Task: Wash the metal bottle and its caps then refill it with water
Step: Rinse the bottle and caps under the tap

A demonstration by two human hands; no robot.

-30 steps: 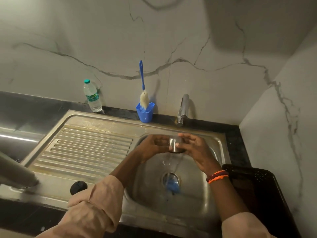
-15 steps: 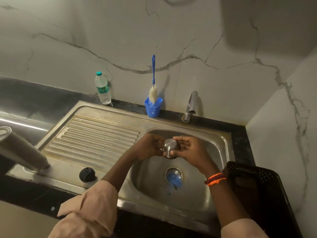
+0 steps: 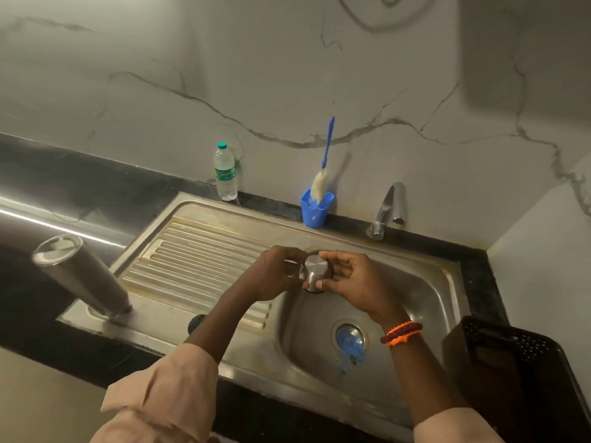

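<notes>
steel cap [image 3: 315,272] being gripped by curled fingers of left hand [image 3: 275,272] and right hand [image 3: 350,279], now lifting leftward over sink [image 3: 425,282] edge, tap [image 3: 385,212] seemingly no longer running

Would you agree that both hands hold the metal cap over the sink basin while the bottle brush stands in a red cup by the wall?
Not quite: the head view shows the cup is blue, not red. The rest holds: the left hand and right hand hold the metal cap over the sink basin, and the bottle brush stands in that cup by the wall.
</notes>
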